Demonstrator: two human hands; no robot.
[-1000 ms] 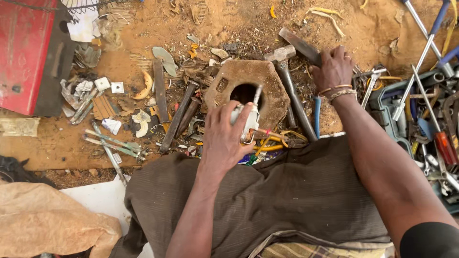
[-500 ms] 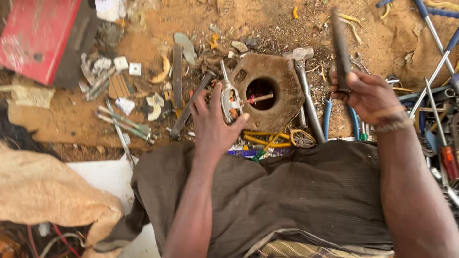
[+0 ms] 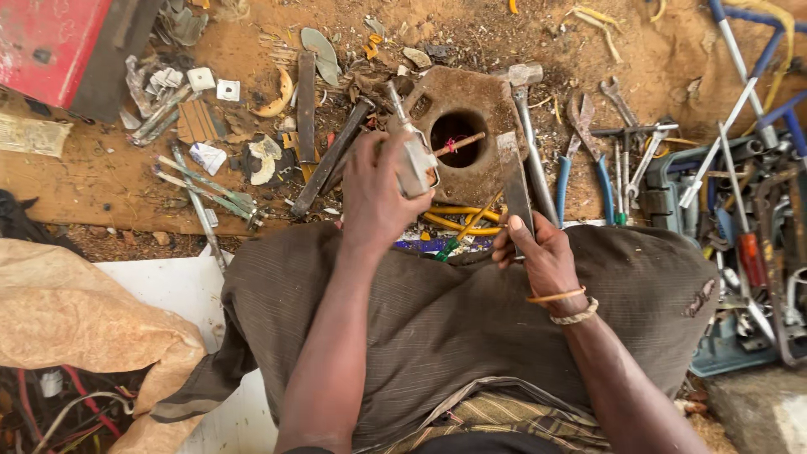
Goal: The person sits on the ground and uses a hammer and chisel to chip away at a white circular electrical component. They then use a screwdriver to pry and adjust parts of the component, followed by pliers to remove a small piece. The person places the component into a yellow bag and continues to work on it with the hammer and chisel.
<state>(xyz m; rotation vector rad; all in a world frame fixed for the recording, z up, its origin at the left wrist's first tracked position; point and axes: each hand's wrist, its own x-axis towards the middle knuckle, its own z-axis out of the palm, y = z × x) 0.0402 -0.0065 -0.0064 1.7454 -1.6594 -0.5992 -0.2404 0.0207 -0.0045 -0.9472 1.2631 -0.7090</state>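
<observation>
My left hand [image 3: 377, 195] is closed around a small grey metal part [image 3: 414, 160] with a thin rod sticking up from it, held just in front of a rusty round metal block with a hole [image 3: 458, 130]. My right hand [image 3: 538, 252] grips a flat dark metal bar [image 3: 513, 181] by its lower end, upright, beside the block and over my lap. A thin stick lies across the block's hole. Yellow and green wires [image 3: 458, 223] lie under the block's near edge.
A hammer [image 3: 528, 109], blue-handled pliers [image 3: 580, 160], wrenches and screwdrivers lie right of the block. A pile of tools [image 3: 756, 210] fills the right side. Scrap metal bits [image 3: 210, 151] litter the sandy ground at left, near a red box [image 3: 50, 42]. A tan sack [image 3: 76, 319] sits at lower left.
My right hand has brought the flat metal bar down from the far right of the block to my lap. My left hand has turned the small grey part more upright.
</observation>
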